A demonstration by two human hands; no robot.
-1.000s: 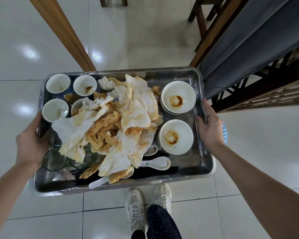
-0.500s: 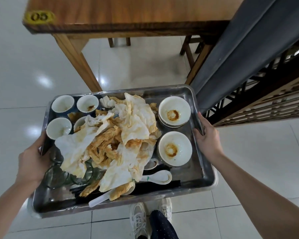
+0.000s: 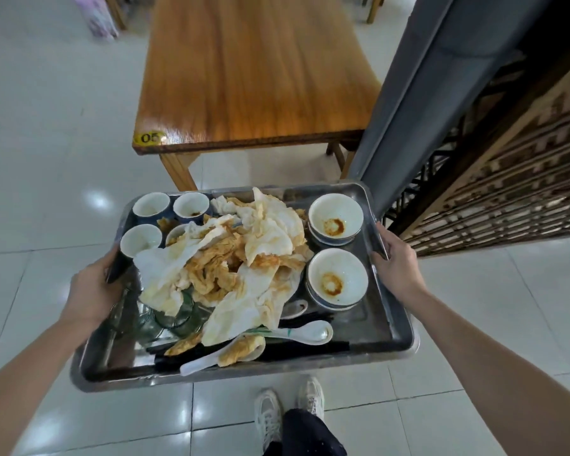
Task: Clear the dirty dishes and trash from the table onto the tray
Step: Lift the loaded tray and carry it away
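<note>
I carry a steel tray (image 3: 380,327) level above the floor. My left hand (image 3: 91,292) grips its left rim and my right hand (image 3: 399,269) grips its right rim. A heap of stained paper napkins (image 3: 231,268) fills the middle. Two stacks of sauce-stained white bowls (image 3: 336,217) (image 3: 338,279) stand at the right. Small white cups (image 3: 152,205) sit at the back left, glasses (image 3: 175,319) under the napkins at the left. White spoons (image 3: 305,332) and dark chopsticks (image 3: 310,348) lie along the near side. The wooden table (image 3: 247,70), marked 05, stands bare just ahead.
A grey padded seat back (image 3: 418,103) and a dark wooden lattice screen (image 3: 500,179) rise close on the right. White tiled floor (image 3: 40,133) spreads to the left. My feet in white shoes (image 3: 270,419) stand below the tray. Chair legs show beyond the table.
The view has tilted up: the table top, first only its legs, then its edge, now shows fully. The tray sits lower in view, and both hands keep their grip.
</note>
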